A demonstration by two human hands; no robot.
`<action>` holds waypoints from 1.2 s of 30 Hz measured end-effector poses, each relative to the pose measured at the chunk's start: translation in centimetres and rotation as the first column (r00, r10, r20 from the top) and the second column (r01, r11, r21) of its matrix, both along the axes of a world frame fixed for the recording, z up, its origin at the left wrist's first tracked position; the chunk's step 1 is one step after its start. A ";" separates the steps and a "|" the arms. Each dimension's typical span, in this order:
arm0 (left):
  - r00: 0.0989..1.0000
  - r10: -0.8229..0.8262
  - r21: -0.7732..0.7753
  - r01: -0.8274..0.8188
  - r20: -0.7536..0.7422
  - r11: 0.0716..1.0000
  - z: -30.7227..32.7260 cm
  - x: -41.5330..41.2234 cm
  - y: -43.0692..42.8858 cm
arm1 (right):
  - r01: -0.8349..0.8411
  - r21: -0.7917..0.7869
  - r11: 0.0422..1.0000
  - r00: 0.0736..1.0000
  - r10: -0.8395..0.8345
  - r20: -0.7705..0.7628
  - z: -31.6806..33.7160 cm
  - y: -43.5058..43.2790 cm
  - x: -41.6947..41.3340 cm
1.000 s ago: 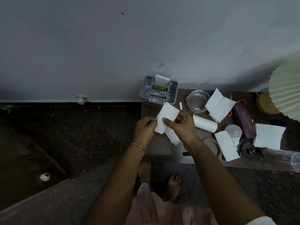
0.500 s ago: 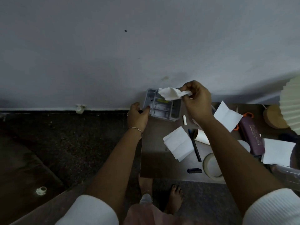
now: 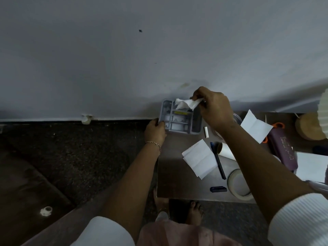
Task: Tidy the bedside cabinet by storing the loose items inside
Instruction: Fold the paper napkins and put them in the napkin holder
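Crumpled paper (image 3: 185, 104) is pinched in your right hand's (image 3: 213, 108) fingertips. It hangs just past them, over the back compartments of the grey organiser (image 3: 179, 122); can't tell whether it touches the tray. Your left hand (image 3: 154, 129) is clamped on the organiser's near-left corner, steadying it.

The organiser sits at the back-left corner of the cabinet top (image 3: 174, 176), right at the edge under your left hand.

Risks:
- The paper is springy and looks wider than the slot, so on release it likely pops back out.
- If you push down hard without the left-hand brace, the tray can skid off the edge.
- Your right forearm passes over the folded sheets (image 3: 199, 159), pen (image 3: 218, 163) and cardboard tube (image 3: 226, 150). A low pull-back could sweep them off.
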State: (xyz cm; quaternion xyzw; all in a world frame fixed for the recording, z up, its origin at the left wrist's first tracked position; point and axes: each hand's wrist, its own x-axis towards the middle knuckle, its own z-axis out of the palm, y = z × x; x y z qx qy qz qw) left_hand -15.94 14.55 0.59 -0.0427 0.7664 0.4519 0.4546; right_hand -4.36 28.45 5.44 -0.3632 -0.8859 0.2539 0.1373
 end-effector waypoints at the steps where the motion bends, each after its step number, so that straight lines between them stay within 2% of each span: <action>1: 0.999 0.041 -0.004 -0.041 0.016 0.999 -0.1 0.1 -0.1 | 0.003 -0.008 1.000 1.000 -0.003 0.018 0.0 0.0 0.0; 6: 0.978 0.194 0.013 -0.195 0.071 0.981 0.0 1.2 -0.5 | -0.015 -0.033 0.999 0.997 0.018 0.078 -0.5 -0.7 -0.4; 9: 0.965 0.244 0.024 -0.247 0.092 0.969 -0.1 1.6 -0.7 | -0.010 0.022 1.000 0.993 0.007 0.115 -1.3 -1.4 -0.9; 13: 0.966 0.241 0.033 -0.245 0.096 0.969 -0.1 1.7 -0.8 | -0.003 0.062 0.998 0.986 -0.007 0.166 -2.1 -2.0 -1.5; 17: 0.973 0.213 0.033 -0.217 0.091 0.976 -0.1 1.7 -1.0 | -0.006 0.115 0.993 0.995 -0.005 0.098 -1.8 -2.8 -1.8; 21: 0.977 0.195 0.026 -0.198 0.085 0.980 0.0 1.8 -1.2 | -0.155 0.276 0.949 0.981 0.115 0.156 -0.7 -2.8 -1.8; 25: 0.976 0.206 0.031 -0.209 0.075 0.977 0.2 1.9 -1.2 | -0.254 0.279 0.926 0.948 0.181 0.262 -0.8 -2.7 -1.8; 33: 0.970 0.220 0.050 -0.226 0.105 0.973 0.4 1.8 -1.2 | 0.014 0.288 0.958 0.971 -0.082 0.226 -1.6 -3.1 -1.9; 36: 0.969 0.219 0.045 -0.225 0.110 0.973 0.2 1.8 -1.1 | 0.049 0.286 0.957 0.969 -0.115 0.218 -2.0 -3.1 -1.7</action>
